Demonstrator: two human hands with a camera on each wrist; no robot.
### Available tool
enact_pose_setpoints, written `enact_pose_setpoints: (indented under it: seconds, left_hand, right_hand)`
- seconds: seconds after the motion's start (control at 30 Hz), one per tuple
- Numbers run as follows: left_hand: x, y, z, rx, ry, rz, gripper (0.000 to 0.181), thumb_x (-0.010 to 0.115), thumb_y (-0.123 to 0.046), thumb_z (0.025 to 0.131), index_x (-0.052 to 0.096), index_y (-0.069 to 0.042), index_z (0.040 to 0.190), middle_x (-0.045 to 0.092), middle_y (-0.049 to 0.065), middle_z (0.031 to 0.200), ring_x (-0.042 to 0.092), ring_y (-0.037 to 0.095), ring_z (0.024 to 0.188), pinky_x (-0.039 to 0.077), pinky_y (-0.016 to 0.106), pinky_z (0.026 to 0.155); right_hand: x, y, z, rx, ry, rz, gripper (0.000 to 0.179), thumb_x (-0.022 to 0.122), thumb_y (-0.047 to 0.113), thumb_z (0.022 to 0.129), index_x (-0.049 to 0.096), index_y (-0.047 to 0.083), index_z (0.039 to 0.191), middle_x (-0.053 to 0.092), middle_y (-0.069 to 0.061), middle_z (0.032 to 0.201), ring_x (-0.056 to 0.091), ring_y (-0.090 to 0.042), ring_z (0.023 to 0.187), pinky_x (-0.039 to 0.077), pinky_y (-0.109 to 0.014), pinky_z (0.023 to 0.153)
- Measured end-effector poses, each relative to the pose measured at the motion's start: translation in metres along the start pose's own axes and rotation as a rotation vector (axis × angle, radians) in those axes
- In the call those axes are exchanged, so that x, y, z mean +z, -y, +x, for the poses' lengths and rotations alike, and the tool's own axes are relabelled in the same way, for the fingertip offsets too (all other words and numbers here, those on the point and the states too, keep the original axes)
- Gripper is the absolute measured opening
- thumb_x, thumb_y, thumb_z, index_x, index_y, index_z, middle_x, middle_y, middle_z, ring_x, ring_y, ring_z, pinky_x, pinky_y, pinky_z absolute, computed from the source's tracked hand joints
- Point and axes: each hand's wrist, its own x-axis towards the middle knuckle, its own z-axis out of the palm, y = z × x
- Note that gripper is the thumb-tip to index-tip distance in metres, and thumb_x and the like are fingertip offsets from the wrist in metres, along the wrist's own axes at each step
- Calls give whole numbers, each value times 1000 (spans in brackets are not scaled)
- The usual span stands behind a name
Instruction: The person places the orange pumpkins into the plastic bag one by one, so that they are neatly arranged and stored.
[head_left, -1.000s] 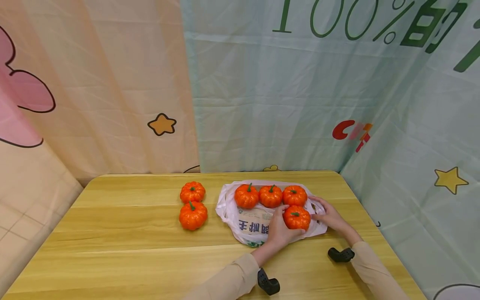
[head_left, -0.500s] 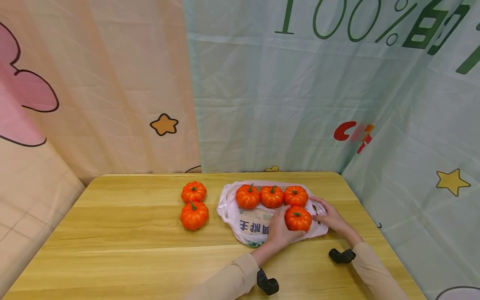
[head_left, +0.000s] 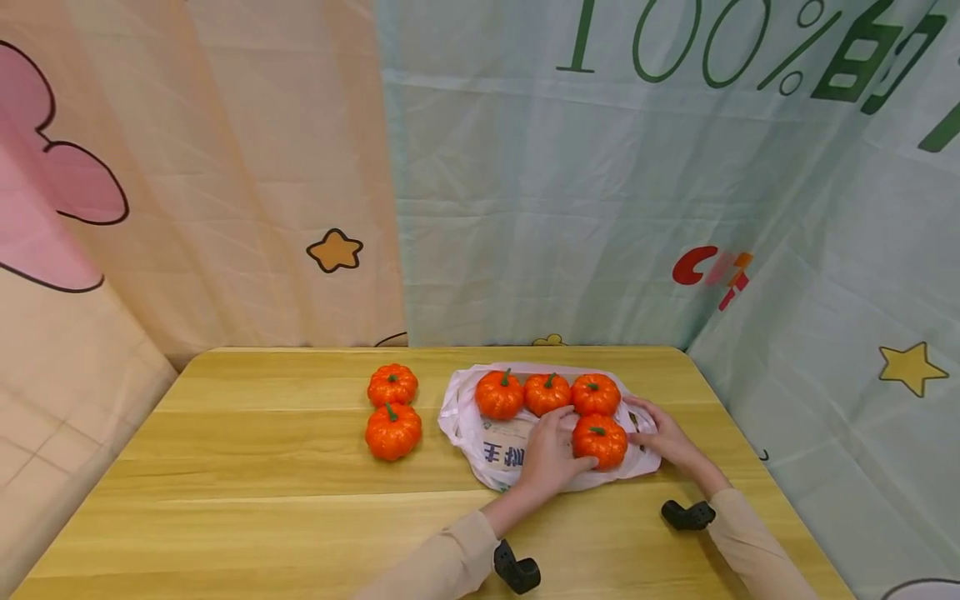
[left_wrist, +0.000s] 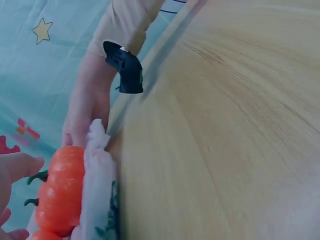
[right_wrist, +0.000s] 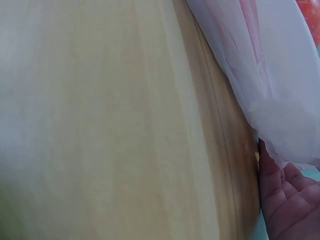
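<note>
A small orange pumpkin (head_left: 600, 442) with a green stem sits at the right front of a white plastic-wrapped tray (head_left: 461, 418), which has a printed tan panel on its floor. My left hand (head_left: 547, 457) hovers at the pumpkin's left, fingers spread and loosely bent; in the left wrist view its thumb (left_wrist: 22, 166) stands off the pumpkins. At the tray's right edge is my right hand (head_left: 670, 437), its thumb and fingers reaching over the rim beside the pumpkin. The right wrist view has that hand's palm (right_wrist: 294, 212) against the white plastic (right_wrist: 285, 127).
Behind the front pumpkin, a row of pumpkins (head_left: 547, 394) lines the tray's back. Two more, a rear pumpkin (head_left: 392, 385) and a nearer pumpkin (head_left: 393, 432), stand on the wooden table (head_left: 247, 467) left of the tray. Printed curtains (head_left: 525, 208) hang behind the table.
My left hand has come off the front pumpkin and drawn slightly left. My right hand stays at the tray's right edge. The head view has shifted a little.
</note>
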Motion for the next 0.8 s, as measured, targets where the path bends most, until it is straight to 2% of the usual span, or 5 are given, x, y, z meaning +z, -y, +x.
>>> enact_pose_setpoints:
  seconds: [0.13, 0.23, 0.5, 0.67, 0.8]
  left_hand:
    - [-16, -1, 0, -41, -8, -77, 72, 83, -19, 72, 48, -9, 135, 53, 10, 136, 49, 30, 124, 43, 48, 103]
    - [-29, -1, 0, -39, -34, -109, 72, 82, -19, 73, 48, -8, 135, 52, 13, 137, 49, 34, 125, 44, 51, 101]
    - [-61, -2, -1, -41, -72, -126, 74, 82, -21, 74, 46, -11, 139, 50, 11, 140, 47, 33, 127, 44, 50, 102]
    - [-77, 1, -4, -28, -116, -128, 73, 81, -20, 73, 48, -10, 137, 50, 11, 141, 46, 34, 129, 41, 53, 104]
    - [-90, 5, -6, 17, -152, -149, 72, 82, -18, 73, 48, -7, 136, 50, 13, 140, 46, 35, 129, 40, 54, 105]
  right_hand:
    - [-1, 0, 0, 5, 1, 0, 64, 63, -2, 84, 35, -8, 141, 22, -33, 151, 15, -50, 139, 10, -71, 109]
    - [-1, -1, 0, 4, 3, -4, 64, 63, -3, 84, 35, -8, 140, 22, -34, 151, 15, -50, 139, 10, -71, 109]
    - [0, -1, -1, 8, 2, -9, 64, 64, -2, 83, 36, -7, 141, 21, -33, 151, 14, -50, 139, 10, -71, 109]
    - [-1, 0, -2, 20, 8, -17, 64, 64, 0, 85, 34, -6, 142, 21, -33, 151, 16, -50, 138, 13, -71, 108]
    - [0, 2, -2, 28, 13, -31, 65, 63, 2, 85, 33, -5, 143, 20, -32, 152, 17, -49, 138, 15, -70, 108]
